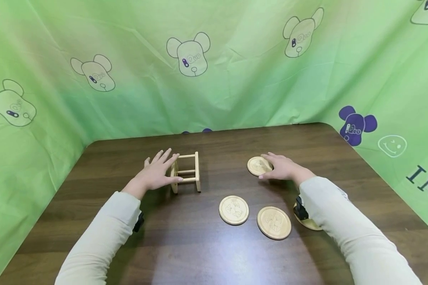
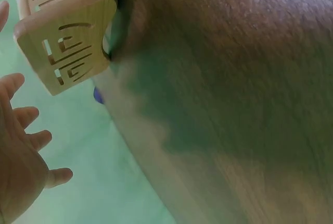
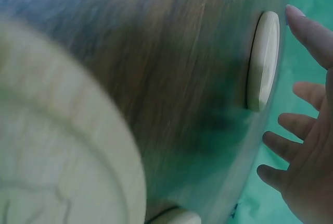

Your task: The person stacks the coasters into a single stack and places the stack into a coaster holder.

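Checking the head view, I see the wooden rack (image 1: 197, 174) at the table's (image 1: 185, 253) ten o'clock, the far coaster (image 1: 258, 166) at two. Left wrist: the left hand (image 2: 18, 161) is released; rack seems light, stiff, best held by side panels (image 2: 73, 44). Right wrist: right hand (image 3: 315, 151) also released; coaster seems smooth, best pinched at rim (image 3: 265, 62).

A: ok so what was on that surface (image 1: 224, 152)?
B: dark woodgrain, rounded far corners. little wooden rack (image 1: 197, 170) stood left of centre
A: just that?
B: nah, right of it lay a far disc (image 1: 258, 166), near-left disc (image 1: 234, 210), near-middle disc (image 1: 274, 223) and partly hidden near-right disc (image 1: 309, 225), all wooden
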`<control>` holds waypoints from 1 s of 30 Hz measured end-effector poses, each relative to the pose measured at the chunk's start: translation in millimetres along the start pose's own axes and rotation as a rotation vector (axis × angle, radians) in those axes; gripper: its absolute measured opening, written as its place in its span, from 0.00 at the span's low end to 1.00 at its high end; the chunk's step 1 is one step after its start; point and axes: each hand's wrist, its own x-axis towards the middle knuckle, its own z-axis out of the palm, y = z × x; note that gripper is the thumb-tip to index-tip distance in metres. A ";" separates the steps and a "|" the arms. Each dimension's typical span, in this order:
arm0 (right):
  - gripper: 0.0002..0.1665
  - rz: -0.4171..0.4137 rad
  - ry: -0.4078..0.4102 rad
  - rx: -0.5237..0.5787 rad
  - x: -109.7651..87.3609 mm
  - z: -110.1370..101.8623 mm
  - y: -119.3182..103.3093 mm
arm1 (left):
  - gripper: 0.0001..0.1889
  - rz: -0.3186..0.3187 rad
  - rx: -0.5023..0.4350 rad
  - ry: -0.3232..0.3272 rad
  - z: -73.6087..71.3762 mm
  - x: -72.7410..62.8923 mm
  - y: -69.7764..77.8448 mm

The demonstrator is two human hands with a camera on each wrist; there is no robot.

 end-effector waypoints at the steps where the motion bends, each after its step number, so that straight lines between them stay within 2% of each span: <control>1: 0.48 -0.004 -0.006 0.008 1.3 0.7 -0.4 | 0.44 0.002 0.000 -0.006 1.2 1.3 0.0; 12: 0.46 -0.023 -0.052 0.029 16.2 9.1 -3.1 | 0.43 0.028 -0.014 -0.027 7.1 7.4 0.1; 23: 0.45 -0.034 -0.049 0.025 21.5 6.6 -9.0 | 0.44 0.038 -0.021 -0.015 11.4 9.1 -4.5; 30: 0.42 -0.029 -0.048 0.010 24.6 8.4 -8.7 | 0.44 0.018 -0.022 -0.042 13.2 8.5 -5.9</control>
